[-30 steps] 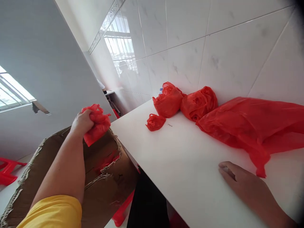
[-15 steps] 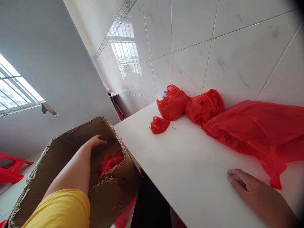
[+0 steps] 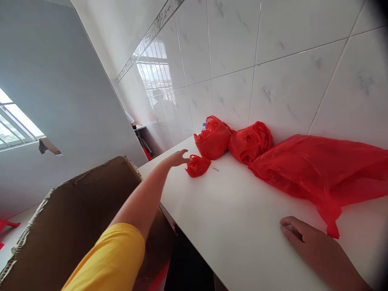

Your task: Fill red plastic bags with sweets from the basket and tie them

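Observation:
My left hand (image 3: 178,157) is stretched out over the white counter (image 3: 230,218), fingers open and empty, just left of a small crumpled red bag (image 3: 197,165). Behind that bag two larger bunched red bags (image 3: 214,138) (image 3: 250,141) lean against the tiled wall. A big flat red plastic bag (image 3: 318,169) lies at the right. My right hand (image 3: 309,242) rests flat on the counter near the front, below that bag's hanging corner, holding nothing.
A worn cardboard box (image 3: 66,226) stands open at the left, below the counter's edge. A window (image 3: 15,125) is at the far left. A red plastic stool (image 3: 7,224) shows at the left edge.
My left hand dropped the crumpled red bag into the cardboard box, then swung right and up to the small red bag on the counter. My right hand stayed put.

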Available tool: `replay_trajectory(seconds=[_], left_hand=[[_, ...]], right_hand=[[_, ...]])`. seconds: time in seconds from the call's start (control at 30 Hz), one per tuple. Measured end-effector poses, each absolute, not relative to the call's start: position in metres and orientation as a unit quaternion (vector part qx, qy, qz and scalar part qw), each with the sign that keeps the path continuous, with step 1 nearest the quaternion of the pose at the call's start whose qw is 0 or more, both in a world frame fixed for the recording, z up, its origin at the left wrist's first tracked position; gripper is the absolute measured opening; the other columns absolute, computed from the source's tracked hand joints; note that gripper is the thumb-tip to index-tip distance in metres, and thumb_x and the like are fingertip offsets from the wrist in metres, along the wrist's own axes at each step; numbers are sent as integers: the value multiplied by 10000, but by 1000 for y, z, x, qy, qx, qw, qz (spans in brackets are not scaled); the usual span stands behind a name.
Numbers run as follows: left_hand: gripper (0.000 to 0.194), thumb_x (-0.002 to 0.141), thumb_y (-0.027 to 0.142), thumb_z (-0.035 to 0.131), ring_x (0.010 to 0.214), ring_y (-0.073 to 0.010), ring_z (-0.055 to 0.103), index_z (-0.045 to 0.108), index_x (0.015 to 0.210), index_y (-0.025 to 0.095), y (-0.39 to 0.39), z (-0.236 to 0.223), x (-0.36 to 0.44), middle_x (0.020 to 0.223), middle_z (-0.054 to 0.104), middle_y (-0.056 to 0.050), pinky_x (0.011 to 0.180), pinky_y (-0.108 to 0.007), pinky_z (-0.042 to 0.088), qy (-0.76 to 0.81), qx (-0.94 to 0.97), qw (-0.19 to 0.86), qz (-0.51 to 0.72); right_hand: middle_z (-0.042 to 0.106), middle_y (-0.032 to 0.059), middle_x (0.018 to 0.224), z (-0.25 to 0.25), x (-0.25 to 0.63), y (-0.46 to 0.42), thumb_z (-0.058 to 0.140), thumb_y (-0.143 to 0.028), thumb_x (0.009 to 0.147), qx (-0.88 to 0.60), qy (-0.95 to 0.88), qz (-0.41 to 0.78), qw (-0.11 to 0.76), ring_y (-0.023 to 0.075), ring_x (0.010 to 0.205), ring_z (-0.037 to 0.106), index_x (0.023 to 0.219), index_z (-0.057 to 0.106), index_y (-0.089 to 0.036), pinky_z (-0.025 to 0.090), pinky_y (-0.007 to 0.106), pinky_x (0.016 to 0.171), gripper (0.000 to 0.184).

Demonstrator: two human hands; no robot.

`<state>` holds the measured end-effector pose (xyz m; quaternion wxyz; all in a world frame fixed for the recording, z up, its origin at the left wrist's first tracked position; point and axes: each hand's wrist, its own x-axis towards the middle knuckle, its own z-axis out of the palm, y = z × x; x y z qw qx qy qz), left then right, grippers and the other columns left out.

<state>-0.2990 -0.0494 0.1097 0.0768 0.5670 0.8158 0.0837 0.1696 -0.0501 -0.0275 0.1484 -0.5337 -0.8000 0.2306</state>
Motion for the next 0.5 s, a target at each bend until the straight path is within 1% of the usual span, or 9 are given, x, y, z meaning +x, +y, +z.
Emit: replay_trajectory(seconds=[0.03, 0.07, 0.13, 0.17, 0.2, 0.27, 0.33, 0.37, 0.5], left_hand=[[689, 825, 537, 491, 1123, -235, 525, 246, 1410, 267, -41, 104, -285, 1384, 424, -107, 871, -315, 448, 805, 582, 90, 76], [643, 851, 492, 485, 1088, -218, 546, 248, 1406, 268, -34, 99, -273, 1367, 438, -105, 859, -324, 461, 794, 595, 104, 66], [527, 874, 407, 511, 1031, -218, 566, 371, 1339, 204, -26, 90, -255, 1275, 502, -114, 840, -394, 484, 778, 613, 130, 36], [454, 879, 377, 518, 1004, -210, 572, 439, 1281, 184, -24, 88, -251, 1226, 531, -107, 832, -405, 490, 773, 618, 141, 21], [392, 867, 347, 543, 973, -203, 581, 501, 1214, 170, -24, 88, -249, 1175, 559, -96, 816, -403, 498, 769, 621, 150, 8], [319, 797, 286, 622, 912, -189, 596, 579, 1098, 188, -29, 94, -252, 1108, 600, -62, 777, -346, 507, 769, 619, 158, -8], [361, 682, 212, 677, 873, -188, 602, 612, 1036, 223, -44, 108, -262, 1082, 626, -24, 729, -274, 498, 778, 611, 146, -7], [385, 660, 195, 664, 872, -190, 598, 611, 1040, 223, -55, 117, -269, 1081, 629, -17, 710, -253, 489, 786, 604, 131, -1], [381, 671, 149, 554, 778, -151, 583, 603, 1049, 143, -110, 166, -300, 950, 654, 2, 657, -213, 454, 832, 552, 49, 41]], right_hand=[[678, 10, 916, -26, 169, -51, 419, -501, 808, -533, -800, 234, 147, 207, 759, 640, 879, 585, -303, 480, 291, 604, 268], [676, 9, 904, -25, 169, -51, 413, -501, 812, -534, -798, 237, 148, 204, 753, 638, 871, 581, -304, 480, 289, 602, 265], [673, 13, 892, -24, 170, -50, 410, -504, 813, -536, -795, 242, 149, 204, 745, 637, 867, 581, -305, 479, 286, 590, 268], [673, 17, 886, -25, 170, -49, 410, -508, 812, -536, -794, 243, 150, 207, 738, 636, 864, 583, -305, 477, 285, 577, 272], [673, 20, 881, -25, 171, -48, 410, -512, 810, -536, -794, 243, 152, 208, 729, 636, 861, 586, -304, 475, 284, 566, 277], [673, 21, 868, -27, 172, -46, 415, -514, 807, -534, -794, 247, 153, 208, 720, 635, 857, 591, -305, 472, 283, 560, 279], [672, 19, 862, -28, 172, -46, 414, -514, 808, -531, -796, 247, 156, 206, 721, 632, 854, 590, -304, 470, 281, 566, 278], [670, 18, 860, -28, 171, -47, 410, -510, 811, -528, -798, 245, 158, 205, 720, 630, 849, 587, -301, 466, 279, 567, 276], [652, 4, 805, -25, 169, -51, 389, -489, 824, -518, -809, 227, 159, 190, 675, 608, 816, 561, -288, 436, 267, 550, 265]])
